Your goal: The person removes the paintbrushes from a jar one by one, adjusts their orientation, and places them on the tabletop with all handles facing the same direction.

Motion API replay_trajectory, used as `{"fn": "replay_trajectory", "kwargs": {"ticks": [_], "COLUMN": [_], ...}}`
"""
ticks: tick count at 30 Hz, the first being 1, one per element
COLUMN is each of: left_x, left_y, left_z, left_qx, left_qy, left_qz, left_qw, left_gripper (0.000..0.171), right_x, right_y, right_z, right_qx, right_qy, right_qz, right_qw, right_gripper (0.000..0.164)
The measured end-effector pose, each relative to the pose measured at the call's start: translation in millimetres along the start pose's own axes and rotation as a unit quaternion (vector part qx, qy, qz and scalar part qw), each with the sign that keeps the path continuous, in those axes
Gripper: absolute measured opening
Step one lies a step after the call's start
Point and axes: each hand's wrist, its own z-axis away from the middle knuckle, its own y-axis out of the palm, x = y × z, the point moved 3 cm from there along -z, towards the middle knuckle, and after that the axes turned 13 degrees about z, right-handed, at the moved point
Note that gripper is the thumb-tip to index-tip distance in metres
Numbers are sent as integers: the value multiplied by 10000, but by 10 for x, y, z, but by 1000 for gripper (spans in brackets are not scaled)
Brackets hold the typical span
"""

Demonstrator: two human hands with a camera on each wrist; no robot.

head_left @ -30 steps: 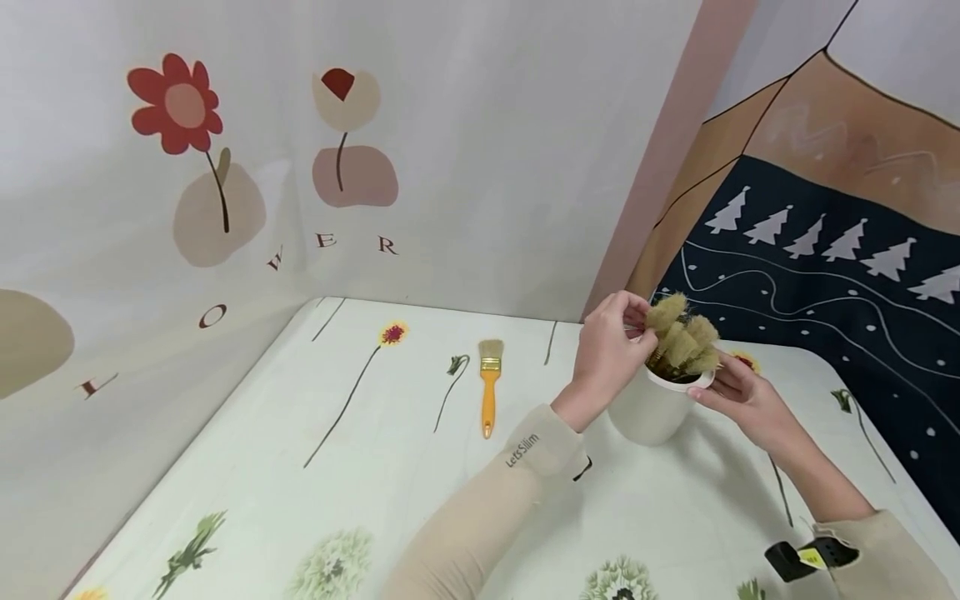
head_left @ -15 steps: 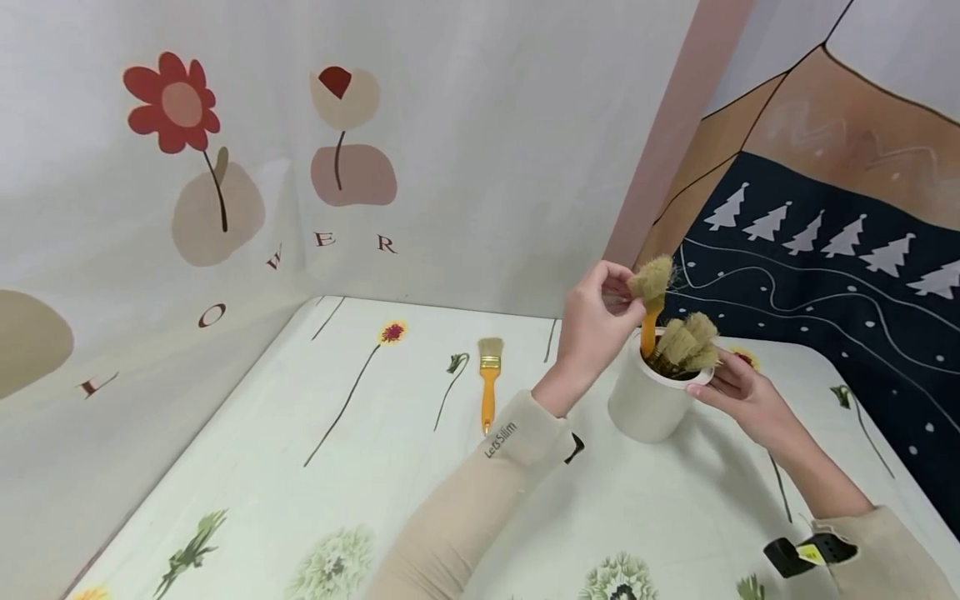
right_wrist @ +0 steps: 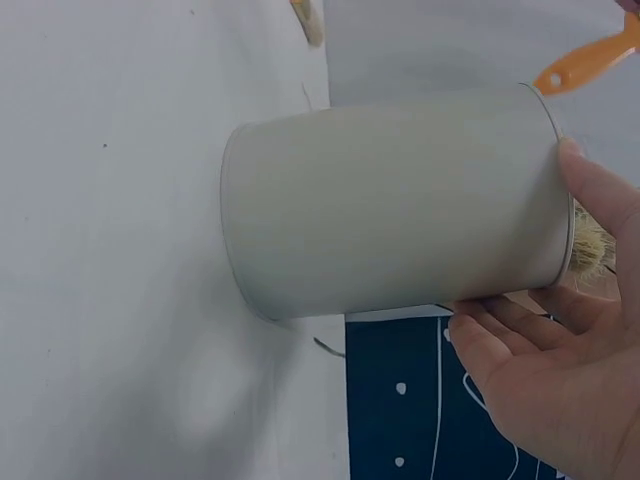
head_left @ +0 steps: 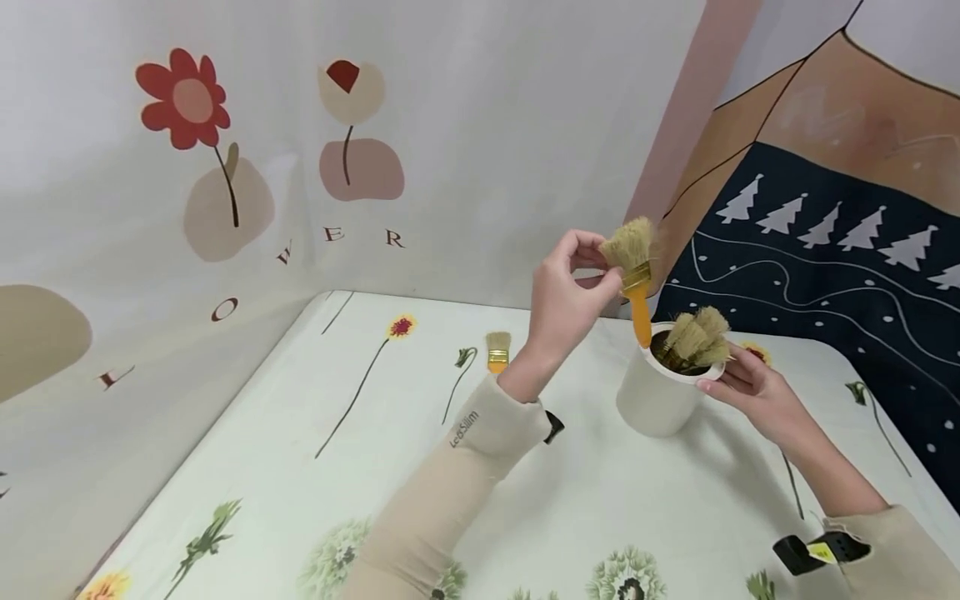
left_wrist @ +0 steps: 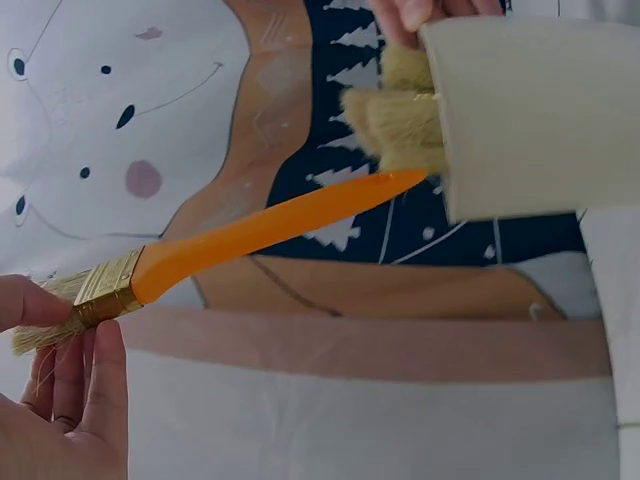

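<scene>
My left hand (head_left: 566, 300) pinches a paintbrush (head_left: 640, 315) by its bristles and metal band. In the left wrist view the brush's orange handle (left_wrist: 280, 228) slants toward the pot's mouth. Its handle end is at the pot's rim in the head view; I cannot tell whether it touches. The off-white cylindrical pot (head_left: 651, 400) stands upright on the table. Several other paintbrushes (head_left: 693, 340) stand in it with bristles up, their handles hidden. My right hand (head_left: 757, 396) holds the pot near its rim, with the thumb (right_wrist: 600, 185) on one side and fingers on another.
Another paintbrush (head_left: 498, 350) lies on the table left of the pot, its handle covered by my left arm. A flower-printed white cloth (head_left: 585, 500) covers the table. Printed curtains (head_left: 480, 150) hang behind, with a dark tree-patterned one (head_left: 847, 250) at the right.
My left hand has drawn a paintbrush up out of the pot and moved it up and left. The right hand has stayed at the pot.
</scene>
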Motion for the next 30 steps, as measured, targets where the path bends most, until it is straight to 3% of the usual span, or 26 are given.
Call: {"fn": "replay_trajectory", "kwargs": {"ticks": [9,19,30], "left_x": [-117,-64,36], "left_y": [-431,-916,-1317], "left_z": [-74,-133,-155], "left_qx": [-160,-475,-686], "left_qy": [-229,-486,-795], "left_qz": [147,-36,-458], "left_qw": [9995,9977,9934], "left_gripper": [25,24,23], "right_x": [44,27,4], "right_y": [31,17,-9], "right_z": [-23,-15,19], "right_qx": [-36,-53,-60], "right_qy": [-29,-17,-9], "right_qz": [-237,-293,-265], "right_qw": [9997,9996,9996], "right_gripper": [89,90,89]}}
